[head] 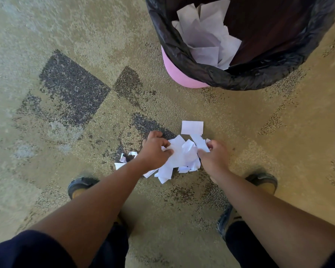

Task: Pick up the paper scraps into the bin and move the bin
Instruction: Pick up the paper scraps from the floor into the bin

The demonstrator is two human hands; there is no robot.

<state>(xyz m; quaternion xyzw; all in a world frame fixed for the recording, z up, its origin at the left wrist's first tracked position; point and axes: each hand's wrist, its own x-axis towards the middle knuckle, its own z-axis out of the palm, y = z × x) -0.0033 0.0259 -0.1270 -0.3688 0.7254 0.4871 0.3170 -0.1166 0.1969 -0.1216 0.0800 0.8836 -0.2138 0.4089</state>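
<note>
A view from above of a person bent over a tan carpet (pixel 240 190) with dark speckled patches. Both bare forearms reach down to a pile of white paper scraps (pixel 179 158) lying on the carpet between the feet and the bin.

The left hand (pixel 156 149) sits on the left side of the pile, fingers curled, thumb and fingertips pinching scraps at its upper left edge. The right hand (pixel 214 156) sits on the right side, fingers curled round scraps at the upper right edge. The bulk of the pile lies between the two hands, with some pieces fanning out below the left wrist.

One flat rectangular scrap (pixel 192 127) lies apart, just beyond the pile toward the bin, touched by neither hand. A few small scraps (pixel 124 160) lie loose on the carpet to the left of the left wrist.

The bin (pixel 179 74) stands at the top right (pink, lined with a black bag (pixel 240 78) folded over its rim). White paper (pixel 205 41) already lies inside it, against the left inner wall.

Two dark shoes (pixel 79 185) show on the carpet, one beside each forearm.
</note>
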